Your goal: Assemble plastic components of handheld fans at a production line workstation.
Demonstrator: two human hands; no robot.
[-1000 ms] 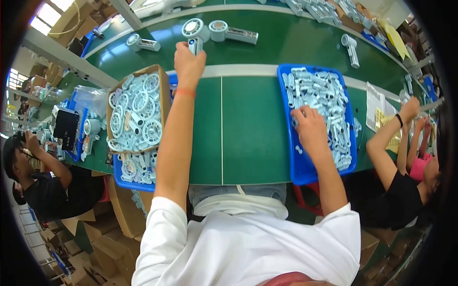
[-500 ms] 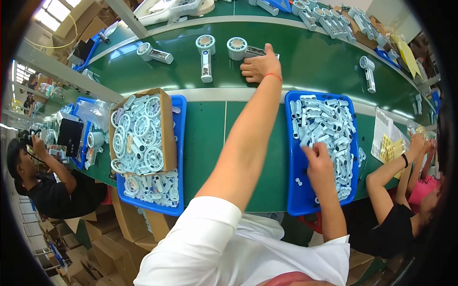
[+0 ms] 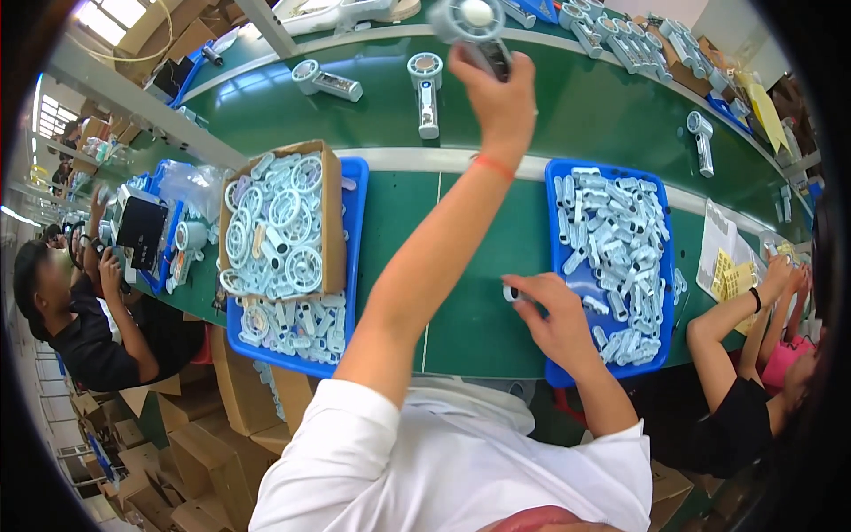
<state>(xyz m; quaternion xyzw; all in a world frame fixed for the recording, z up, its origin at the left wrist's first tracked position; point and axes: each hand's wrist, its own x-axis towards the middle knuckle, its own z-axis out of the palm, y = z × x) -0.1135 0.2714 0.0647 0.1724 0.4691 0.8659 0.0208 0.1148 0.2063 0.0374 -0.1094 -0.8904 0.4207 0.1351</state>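
Both hands (image 3: 503,102) hold pale parts (image 3: 470,32) over green surfaces (image 3: 514,222), cardboard boxes (image 3: 206,457) lower left.

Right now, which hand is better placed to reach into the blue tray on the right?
Probably the right hand: it is close to that blue tray, though it pinches a small pale part. The left hand is stretched farther away, gripping a round-headed device by its handle.

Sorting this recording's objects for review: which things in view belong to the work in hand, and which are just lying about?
In the work, it seems:
round-headed unit, in the left hand
small pale part, in the right hand
right-side blue tray of pale parts

Apparently just lying about:
clear plastic bag
cardboard boxes below the table
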